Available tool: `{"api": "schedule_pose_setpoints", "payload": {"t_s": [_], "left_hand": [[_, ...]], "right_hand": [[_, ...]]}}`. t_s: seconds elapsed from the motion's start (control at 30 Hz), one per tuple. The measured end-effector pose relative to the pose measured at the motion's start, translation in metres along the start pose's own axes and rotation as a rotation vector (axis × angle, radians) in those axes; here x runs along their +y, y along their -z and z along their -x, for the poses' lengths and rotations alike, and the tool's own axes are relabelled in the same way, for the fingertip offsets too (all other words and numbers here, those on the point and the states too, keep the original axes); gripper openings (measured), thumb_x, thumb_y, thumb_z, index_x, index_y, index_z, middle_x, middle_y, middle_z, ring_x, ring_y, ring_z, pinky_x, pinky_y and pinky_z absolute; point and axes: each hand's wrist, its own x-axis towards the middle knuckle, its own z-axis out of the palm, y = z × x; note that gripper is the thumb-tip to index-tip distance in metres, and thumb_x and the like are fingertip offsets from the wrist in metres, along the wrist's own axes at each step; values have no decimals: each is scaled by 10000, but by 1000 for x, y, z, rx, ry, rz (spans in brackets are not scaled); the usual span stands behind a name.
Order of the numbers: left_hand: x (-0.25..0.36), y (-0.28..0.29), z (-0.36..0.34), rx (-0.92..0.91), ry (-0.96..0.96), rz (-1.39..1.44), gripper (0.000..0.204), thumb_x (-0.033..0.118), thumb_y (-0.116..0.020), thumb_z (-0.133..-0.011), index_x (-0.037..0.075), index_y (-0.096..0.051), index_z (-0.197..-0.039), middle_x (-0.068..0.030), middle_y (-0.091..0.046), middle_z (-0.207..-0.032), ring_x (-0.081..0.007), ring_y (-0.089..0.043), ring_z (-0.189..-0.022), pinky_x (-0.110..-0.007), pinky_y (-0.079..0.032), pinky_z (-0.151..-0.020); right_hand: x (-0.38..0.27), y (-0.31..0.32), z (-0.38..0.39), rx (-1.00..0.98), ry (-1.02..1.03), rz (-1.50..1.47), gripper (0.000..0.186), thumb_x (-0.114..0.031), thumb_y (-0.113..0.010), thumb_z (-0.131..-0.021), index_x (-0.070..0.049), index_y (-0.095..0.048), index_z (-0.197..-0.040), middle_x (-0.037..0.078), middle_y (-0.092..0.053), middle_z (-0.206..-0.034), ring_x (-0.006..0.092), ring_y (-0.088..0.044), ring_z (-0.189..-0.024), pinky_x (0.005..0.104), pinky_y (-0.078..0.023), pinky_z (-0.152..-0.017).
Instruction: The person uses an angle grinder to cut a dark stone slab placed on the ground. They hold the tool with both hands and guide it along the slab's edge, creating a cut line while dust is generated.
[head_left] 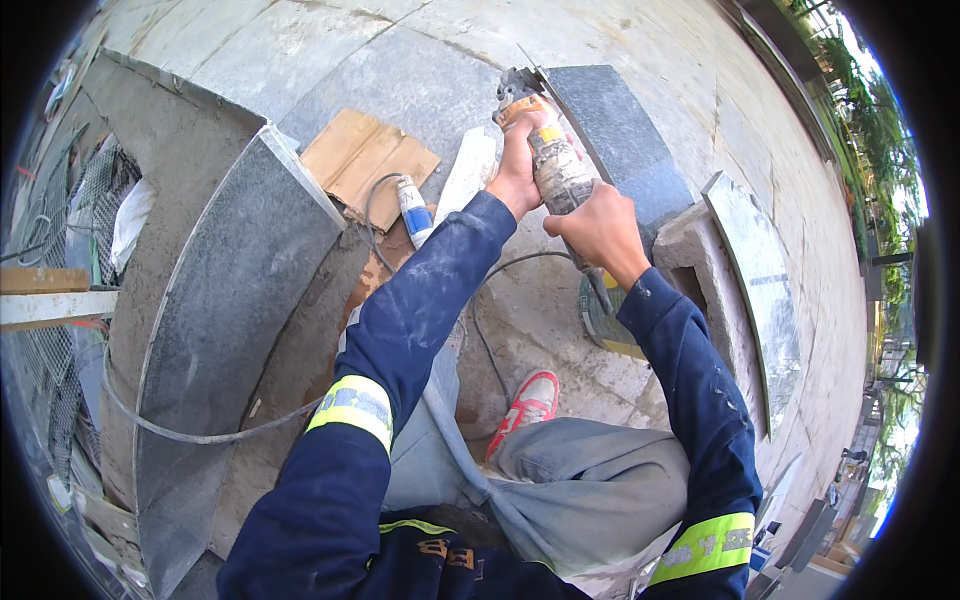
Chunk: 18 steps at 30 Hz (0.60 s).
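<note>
Both of my hands hold a dusty angle grinder [558, 172] with orange and yellow parts. My left hand [517, 165] is wrapped round its front body, close to the metal head. Farther back, my right hand [602, 232] grips the rear of the body, where the cord leaves. The thin disc is seen nearly edge-on beside the near left corner of a grey stone slab [622, 125]. Whether it touches the stone I cannot tell. The slab's left edge runs alongside the grinder, and my fingers partly hide the tool.
Left of me stands a long curved grey slab [225, 290]. Cardboard [365, 160] and a white-and-blue tube [413, 210] lie before it. At right, a pale slab [757, 285] leans by a rough block [690, 250]. A grey cord [215, 437] crosses at left; my red-and-white shoe [530, 402] is below.
</note>
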Motion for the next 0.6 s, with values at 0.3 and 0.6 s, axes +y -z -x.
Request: {"api": "schedule_pose_setpoints", "payload": {"t_s": [0.3, 0.6], "left_hand": [[2, -4, 4, 4, -1, 3, 453, 374, -588, -774, 12, -482, -1025, -142, -571, -826, -303, -635, -702, -451, -562, -629], [1, -3, 3, -22, 10, 24, 464, 378, -583, -778, 11, -474, -1040, -140, -571, -825, -307, -634, -704, -453, -561, -631]], "right_hand": [[4, -5, 0, 95, 42, 13, 586, -331, -741, -565, 155, -599, -861, 267, -652, -775, 346, -672, -738, 366, -537, -716], [5, -5, 1, 95, 55, 4, 596, -331, -745, -566, 146, -596, -891, 253, -659, -795, 345, -672, -753, 366, -537, -722]]}}
